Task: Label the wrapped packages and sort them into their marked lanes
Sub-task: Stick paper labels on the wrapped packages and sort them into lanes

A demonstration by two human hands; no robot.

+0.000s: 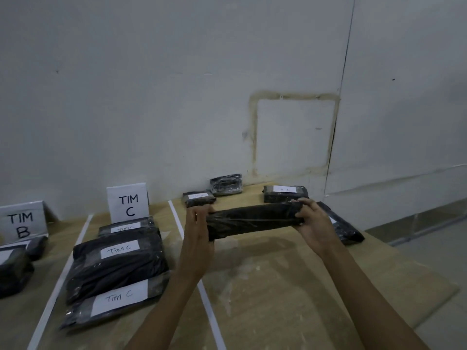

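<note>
Both hands hold a long black wrapped package above the right part of the wooden table. My left hand grips its left end and my right hand grips its right end. No label shows on the side I see. In the lane left of the white tape line, three black packages marked "TIM C" lie in front of the "TIM C" sign. Further left stands a "TIM B" sign with dark packages below it.
At the back of the right lane lie a small labelled package, an unlabelled one against the wall, and another labelled one. A further black package lies behind my right hand near the table's right edge. A grey wall rises behind.
</note>
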